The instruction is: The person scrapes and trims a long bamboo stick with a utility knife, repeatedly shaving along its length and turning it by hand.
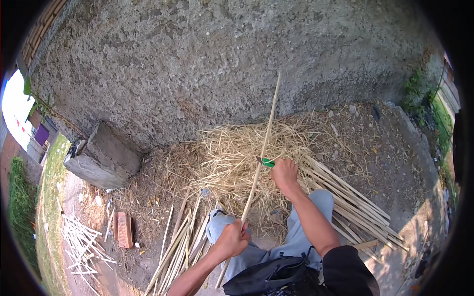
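A long, pale bamboo strip (267, 130) slants up from my lap toward the wall. My left hand (231, 240) is closed around its lower part, near my knee. In my right hand (285, 175) is a knife with a green handle (267, 162), its dark blade against the strip about midway along. Most of the blade is too small to make out. Below and behind the knife lies a heap of curly bamboo shavings (237, 158) on the ground.
A rough grey wall (222, 64) rises in front. Split bamboo strips (353, 200) lie to my right, and more strips (180, 249) to my left. Farther left are a reddish brick (122, 230), a concrete block (111, 155) and a pile of short pale sticks (81, 246).
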Motion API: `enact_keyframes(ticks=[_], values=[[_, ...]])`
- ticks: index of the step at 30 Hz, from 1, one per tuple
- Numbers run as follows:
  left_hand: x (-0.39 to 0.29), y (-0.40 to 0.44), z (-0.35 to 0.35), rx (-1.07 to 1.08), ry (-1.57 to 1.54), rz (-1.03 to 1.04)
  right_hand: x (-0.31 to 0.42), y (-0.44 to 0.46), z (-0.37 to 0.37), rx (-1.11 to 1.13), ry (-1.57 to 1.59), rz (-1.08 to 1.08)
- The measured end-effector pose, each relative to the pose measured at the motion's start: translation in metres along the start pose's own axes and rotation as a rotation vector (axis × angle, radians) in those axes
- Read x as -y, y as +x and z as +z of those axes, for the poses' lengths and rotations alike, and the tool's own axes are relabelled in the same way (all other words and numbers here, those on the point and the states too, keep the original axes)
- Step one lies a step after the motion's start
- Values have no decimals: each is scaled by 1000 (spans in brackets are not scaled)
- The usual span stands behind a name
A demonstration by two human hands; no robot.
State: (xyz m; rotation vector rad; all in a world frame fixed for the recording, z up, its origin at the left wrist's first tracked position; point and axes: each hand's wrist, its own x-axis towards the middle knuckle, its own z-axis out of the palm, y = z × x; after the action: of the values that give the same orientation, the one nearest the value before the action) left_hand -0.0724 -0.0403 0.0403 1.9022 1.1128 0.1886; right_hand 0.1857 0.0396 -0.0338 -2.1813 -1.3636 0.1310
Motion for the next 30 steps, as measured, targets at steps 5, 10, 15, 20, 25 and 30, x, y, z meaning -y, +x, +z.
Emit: enact_keyframes(ticks=[5, 10, 15, 20, 25, 30], values=[[-5, -19, -2, 87, 120, -29, -27, 33, 7, 33, -28, 127], [14, -60, -5, 151, 56, -77, -63, 62, -13, 22, -122, 165], [33, -86, -10, 124, 44, -61, -81, 87, -13, -82, -143, 195], [45, -111, -9, 93, 28, -25, -89, 103, 2, -115, -252, 118], [58, -119, 1, -61, 74, -76, -67, 103, 9, 134, -221, 98], [80, -124, 0, -49, -91, -17, -79, 105, 35, 436, 396, 376]])
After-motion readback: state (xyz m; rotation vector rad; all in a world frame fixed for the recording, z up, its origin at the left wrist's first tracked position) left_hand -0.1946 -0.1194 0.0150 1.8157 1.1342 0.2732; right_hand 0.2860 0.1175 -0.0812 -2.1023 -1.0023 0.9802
